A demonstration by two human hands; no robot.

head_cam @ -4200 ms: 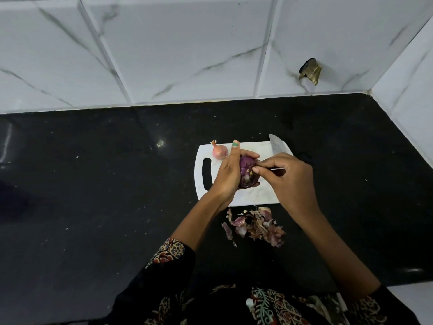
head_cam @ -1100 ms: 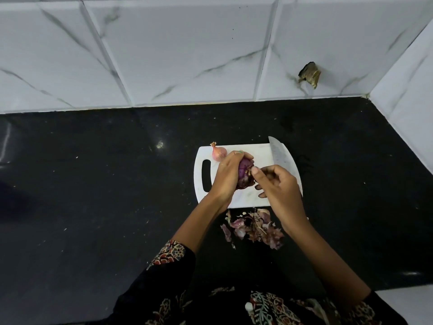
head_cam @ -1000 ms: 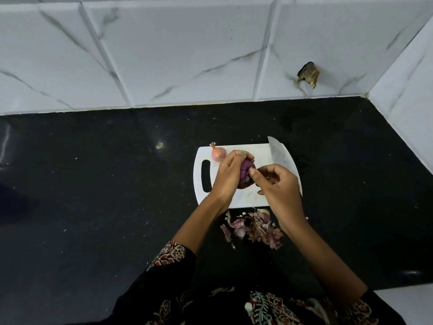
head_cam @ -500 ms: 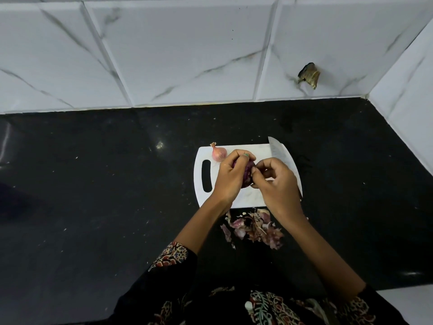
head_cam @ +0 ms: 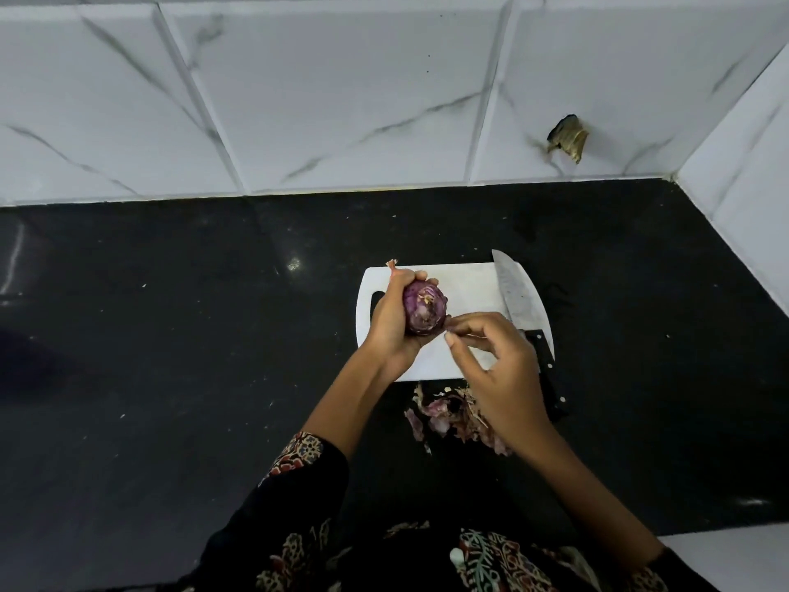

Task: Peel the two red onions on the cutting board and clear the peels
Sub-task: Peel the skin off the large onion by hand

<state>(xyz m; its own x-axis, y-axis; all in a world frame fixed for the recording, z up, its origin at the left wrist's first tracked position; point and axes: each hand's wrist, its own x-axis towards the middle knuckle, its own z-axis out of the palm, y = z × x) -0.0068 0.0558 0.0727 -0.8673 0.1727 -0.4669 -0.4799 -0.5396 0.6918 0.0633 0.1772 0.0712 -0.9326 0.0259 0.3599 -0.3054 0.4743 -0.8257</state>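
Since half a second back we'd turned the onion (head_cam: 424, 310) cut-end up in our left hand (head_cam: 390, 324), gripped above the cutting board (head_cam: 463, 292), right hand (head_cam: 497, 369) pinching peel at its near-right edge.

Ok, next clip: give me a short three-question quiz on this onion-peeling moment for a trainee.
1. True or false: the knife is held in the right hand.
2. Which hand holds the purple onion? A) left hand B) right hand C) neither
3. Fill in: the pile of peels lies on the black counter, just off the ____ edge of the white cutting board.

Key: 1. false, it lies on the board's right side. 2. A. 3. near (the person's side).
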